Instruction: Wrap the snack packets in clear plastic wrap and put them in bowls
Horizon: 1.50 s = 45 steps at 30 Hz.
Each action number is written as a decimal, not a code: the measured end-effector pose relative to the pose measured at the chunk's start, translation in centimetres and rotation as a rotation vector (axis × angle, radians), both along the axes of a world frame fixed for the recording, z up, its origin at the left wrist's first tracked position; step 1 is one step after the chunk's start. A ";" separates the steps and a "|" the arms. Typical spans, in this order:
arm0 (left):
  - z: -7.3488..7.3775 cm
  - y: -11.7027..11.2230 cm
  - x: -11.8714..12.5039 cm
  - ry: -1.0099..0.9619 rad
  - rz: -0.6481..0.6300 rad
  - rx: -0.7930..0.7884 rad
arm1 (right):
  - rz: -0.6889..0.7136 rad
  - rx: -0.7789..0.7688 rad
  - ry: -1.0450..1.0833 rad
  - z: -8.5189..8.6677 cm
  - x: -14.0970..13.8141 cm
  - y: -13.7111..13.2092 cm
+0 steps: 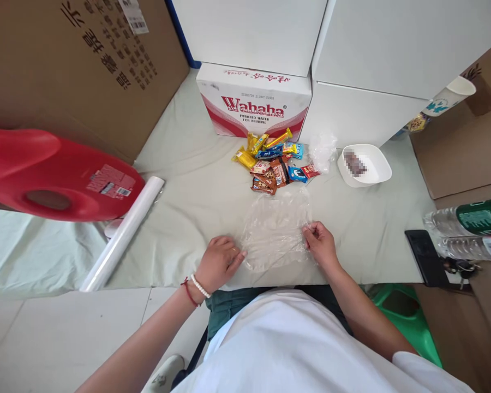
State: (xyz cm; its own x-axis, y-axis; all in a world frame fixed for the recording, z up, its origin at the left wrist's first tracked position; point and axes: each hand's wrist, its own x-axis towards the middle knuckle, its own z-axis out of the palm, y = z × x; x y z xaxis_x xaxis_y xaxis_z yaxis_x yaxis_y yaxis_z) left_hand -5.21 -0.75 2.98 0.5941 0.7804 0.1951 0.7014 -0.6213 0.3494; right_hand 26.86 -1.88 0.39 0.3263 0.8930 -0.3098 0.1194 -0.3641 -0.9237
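Head view: clear plastic film [276, 232] lies in front of the Wahaha carton [251, 112], wrapped snacks [279, 170] between them. Right hand [321, 244] pinches the film's edge between thumb and fingers; left hand [220, 263] rests at the opposite edge, finger closure undeterminable.

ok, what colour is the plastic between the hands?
The plastic is clear and colourless; best seen in the head view.

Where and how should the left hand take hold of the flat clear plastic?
The clear plastic is probably best pinched at its left edge, coming from the left: it lies spread thin on the cloth, with little else to grasp. The left hand is at that edge; the right hand pinches the opposite one.
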 end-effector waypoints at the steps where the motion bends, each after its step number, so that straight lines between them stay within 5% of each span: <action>1: 0.4 -0.2 -0.2 0.027 0.074 0.079 | 0.007 0.003 -0.013 -0.1 -0.1 0.0; 4: 2.1 -0.8 1.6 0.048 0.256 0.306 | 0.017 0.018 -0.035 -0.1 -0.4 0.0; 7: 3.3 -0.7 5.6 -0.026 0.216 0.351 | 0.026 0.025 -0.061 -0.1 -0.6 0.0; 11: 1.1 1.0 9.1 0.030 0.127 0.159 | 0.008 0.022 -0.074 0.2 -0.5 -0.3; 16: -3.1 2.4 7.8 0.174 0.223 -0.090 | -0.058 -0.041 0.087 1.1 1.2 -1.5; 23: -3.1 2.0 7.3 0.146 0.273 -0.124 | -0.077 -0.089 0.089 1.9 4.0 -1.7; 30: -3.2 -0.2 7.7 0.135 0.354 -0.125 | 0.036 0.151 -0.590 5.0 6.0 -1.5; 32: -3.1 -1.5 7.8 0.119 0.368 -0.127 | 0.197 0.253 -0.687 6.4 4.2 -1.3; 34: -3.0 -2.6 7.9 0.092 0.384 -0.133 | 0.527 0.294 -0.738 7.0 1.2 -1.1; 37: -3.1 -3.8 7.5 0.030 0.410 -0.138 | 0.969 0.243 -0.835 6.3 -4.0 -1.1; 41: -2.5 -4.1 5.6 -0.069 0.451 -0.079 | 1.136 0.220 -0.928 3.9 -8.0 -1.3; 45: -0.3 -3.8 5.1 -0.167 0.448 0.077 | 1.171 0.236 -0.948 2.8 -8.7 -1.3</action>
State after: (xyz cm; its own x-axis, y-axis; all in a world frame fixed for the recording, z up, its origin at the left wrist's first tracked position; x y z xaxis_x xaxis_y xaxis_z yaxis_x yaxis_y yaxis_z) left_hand -0.14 -4.58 2.67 0.1581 0.9317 0.3269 0.8440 -0.2994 0.4450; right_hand 18.18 -3.14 3.16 -0.5871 0.7798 -0.2174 0.7899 0.4931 -0.3645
